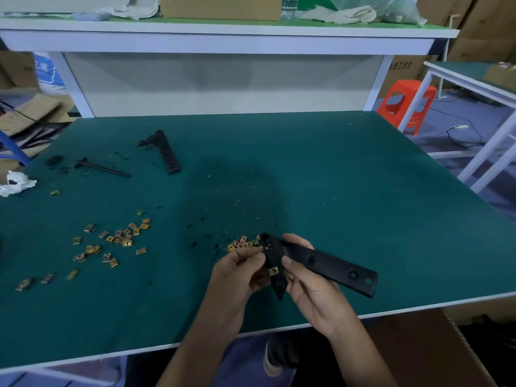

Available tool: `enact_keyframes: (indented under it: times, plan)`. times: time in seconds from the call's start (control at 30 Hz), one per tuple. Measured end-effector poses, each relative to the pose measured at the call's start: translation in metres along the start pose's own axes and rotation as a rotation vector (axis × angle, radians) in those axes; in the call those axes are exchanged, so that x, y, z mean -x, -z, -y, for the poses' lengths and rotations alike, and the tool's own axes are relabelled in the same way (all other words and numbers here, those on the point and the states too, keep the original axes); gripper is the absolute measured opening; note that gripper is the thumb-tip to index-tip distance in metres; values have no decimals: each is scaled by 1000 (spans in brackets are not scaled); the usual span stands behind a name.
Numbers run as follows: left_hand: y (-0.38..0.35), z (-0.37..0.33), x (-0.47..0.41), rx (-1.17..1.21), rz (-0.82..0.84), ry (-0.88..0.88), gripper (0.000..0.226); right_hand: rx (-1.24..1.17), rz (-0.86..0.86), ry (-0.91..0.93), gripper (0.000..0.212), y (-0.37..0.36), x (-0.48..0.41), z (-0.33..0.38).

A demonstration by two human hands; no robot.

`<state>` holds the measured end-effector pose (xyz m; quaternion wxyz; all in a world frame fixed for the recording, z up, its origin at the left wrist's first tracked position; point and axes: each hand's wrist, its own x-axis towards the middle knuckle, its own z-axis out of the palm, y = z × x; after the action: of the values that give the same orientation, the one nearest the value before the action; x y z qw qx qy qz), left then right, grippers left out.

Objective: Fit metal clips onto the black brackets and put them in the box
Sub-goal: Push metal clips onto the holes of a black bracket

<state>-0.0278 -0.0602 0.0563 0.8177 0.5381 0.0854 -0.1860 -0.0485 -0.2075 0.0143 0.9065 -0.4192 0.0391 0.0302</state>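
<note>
Over the near edge of the green table (335, 191), my right hand (307, 286) grips a black bracket (329, 265) around its bend. The bracket's long arm with holes points right. A brass metal clip (274, 271) sits on its short arm. My left hand (240, 272) has its fingers curled against that short arm beside the clip. A small heap of clips (242, 244) lies just behind my hands. Many more loose clips (117, 240) are scattered at the left. Another black bracket (166, 152) lies farther back on the table.
A thin black rod (103, 168) and black scraps lie at the far left, next to crumpled white paper (15, 184). An open cardboard box (418, 350) stands below the table's right front edge. A shelf (223, 37) spans the back. An orange stool (407, 104) stands at the right.
</note>
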Motion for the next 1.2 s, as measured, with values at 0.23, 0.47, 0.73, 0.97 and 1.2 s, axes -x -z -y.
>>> enact_keyframes:
  times: [0.23,0.47,0.73,0.97,1.2]
  plan:
    - [8,-4,-2,-84,4,-29,13,12,20,-17,50,-2,1,2]
    - [3,-4,-1,57,22,-28,13,-41,24,-31,44,-3,3,4]
    - [1,-4,-5,54,24,-61,11,-77,22,-31,46,-2,4,5]
    - [7,-5,-10,13,-20,-78,16,21,27,-19,43,-7,5,5]
    - [11,-2,-13,23,-20,-28,17,21,39,-15,43,-6,4,4]
